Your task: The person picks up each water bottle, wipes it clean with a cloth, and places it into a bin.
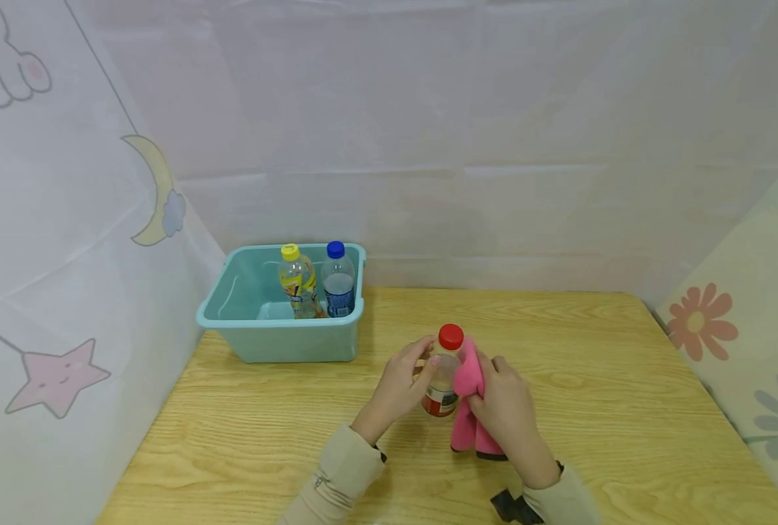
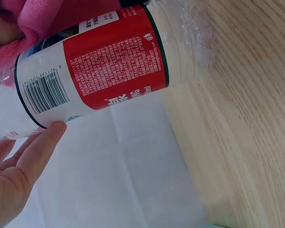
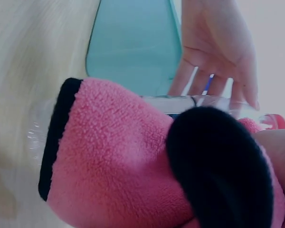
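Note:
A clear plastic bottle with a red cap and a red-and-white label stands upright at the middle of the table. My left hand holds its upper part, thumb in front and fingers around the far side. On the bottle's other side, my right hand grips a pink cloth with black edging and presses it against the bottle near the neck. The cloth's lower end hangs down beside the label. In the left wrist view the bottle's label shows a barcode. The cloth hides part of the bottle in the right wrist view.
A light-blue plastic basin stands at the back left of the wooden table. Inside it are a yellow-capped bottle and a blue-capped bottle. A white printed curtain surrounds the table.

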`<state>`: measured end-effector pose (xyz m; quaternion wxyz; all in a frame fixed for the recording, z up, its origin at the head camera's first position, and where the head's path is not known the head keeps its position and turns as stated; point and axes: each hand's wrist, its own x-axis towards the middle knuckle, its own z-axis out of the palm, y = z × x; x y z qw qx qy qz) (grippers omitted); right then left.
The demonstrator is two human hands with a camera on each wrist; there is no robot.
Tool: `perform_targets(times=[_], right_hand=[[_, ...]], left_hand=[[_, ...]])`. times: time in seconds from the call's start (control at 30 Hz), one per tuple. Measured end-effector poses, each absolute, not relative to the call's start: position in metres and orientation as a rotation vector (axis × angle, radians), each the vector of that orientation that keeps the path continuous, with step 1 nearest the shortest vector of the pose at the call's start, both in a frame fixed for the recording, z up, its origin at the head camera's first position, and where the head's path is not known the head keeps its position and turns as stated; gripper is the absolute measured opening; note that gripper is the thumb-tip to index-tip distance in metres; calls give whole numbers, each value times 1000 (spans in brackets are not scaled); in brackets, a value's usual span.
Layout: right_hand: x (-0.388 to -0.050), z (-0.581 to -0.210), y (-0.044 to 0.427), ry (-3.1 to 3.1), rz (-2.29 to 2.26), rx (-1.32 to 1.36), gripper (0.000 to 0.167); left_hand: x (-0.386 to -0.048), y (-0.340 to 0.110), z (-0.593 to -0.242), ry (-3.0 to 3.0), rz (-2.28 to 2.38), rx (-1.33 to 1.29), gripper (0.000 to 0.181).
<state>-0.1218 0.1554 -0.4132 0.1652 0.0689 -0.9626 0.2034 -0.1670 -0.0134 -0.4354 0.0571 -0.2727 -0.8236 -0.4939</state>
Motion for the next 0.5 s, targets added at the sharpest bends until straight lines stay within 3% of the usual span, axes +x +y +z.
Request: perform_targets(times=[0.5], right_hand=[[-126,-447,156,-2790,720,205,45]], left_hand=[[-164,-14,-435,-2454,-1522,-738,39]])
